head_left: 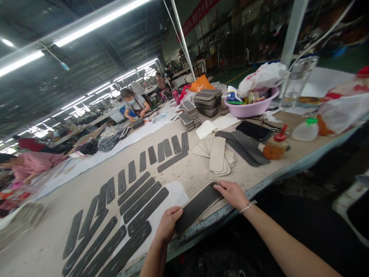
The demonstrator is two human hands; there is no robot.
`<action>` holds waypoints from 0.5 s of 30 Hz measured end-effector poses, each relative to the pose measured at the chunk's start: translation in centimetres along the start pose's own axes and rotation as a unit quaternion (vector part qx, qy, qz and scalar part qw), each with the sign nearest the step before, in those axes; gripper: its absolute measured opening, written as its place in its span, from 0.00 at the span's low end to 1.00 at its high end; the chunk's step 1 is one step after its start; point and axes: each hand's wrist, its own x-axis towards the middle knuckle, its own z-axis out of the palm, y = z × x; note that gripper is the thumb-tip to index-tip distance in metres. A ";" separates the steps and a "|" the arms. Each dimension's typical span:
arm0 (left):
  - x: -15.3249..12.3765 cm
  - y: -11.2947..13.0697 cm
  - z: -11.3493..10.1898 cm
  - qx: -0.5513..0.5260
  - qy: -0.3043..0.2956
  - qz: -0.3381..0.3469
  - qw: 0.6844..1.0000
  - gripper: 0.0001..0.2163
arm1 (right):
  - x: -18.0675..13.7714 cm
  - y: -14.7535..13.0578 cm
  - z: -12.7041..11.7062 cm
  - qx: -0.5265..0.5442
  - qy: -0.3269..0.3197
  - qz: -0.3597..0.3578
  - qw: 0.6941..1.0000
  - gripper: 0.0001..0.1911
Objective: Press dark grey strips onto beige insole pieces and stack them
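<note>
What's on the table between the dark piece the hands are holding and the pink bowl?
In the head view, a fanned pile of beige pieces lies between the dark piece and the pink bowl.

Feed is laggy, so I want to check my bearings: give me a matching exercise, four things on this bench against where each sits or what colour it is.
Things:
1. dark panel
2. bowl
3. beige pieces
4. orange bottle

Descriptions:
A. lilac, full of odds and ends
B. fanned stack, mid-bench
C. red cap, right of the beige stack
D. held at both ends by the left hand and right hand

Pairs: 1-D, 2-A, 3-B, 4-C
</note>
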 end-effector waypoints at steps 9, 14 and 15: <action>0.4 -0.6 0.1 0.001 0.017 0.001 1.000 0.21 | 0.0 0.3 0.3 0.016 -0.014 -0.023 1.000 0.22; 0.4 -0.6 -0.1 -0.022 0.020 -0.017 0.999 0.21 | -0.1 0.5 0.6 -0.009 -0.012 -0.033 0.999 0.23; 0.3 -0.6 0.0 -0.025 0.022 -0.016 0.999 0.21 | -0.1 0.5 0.6 -0.010 -0.011 -0.033 0.999 0.24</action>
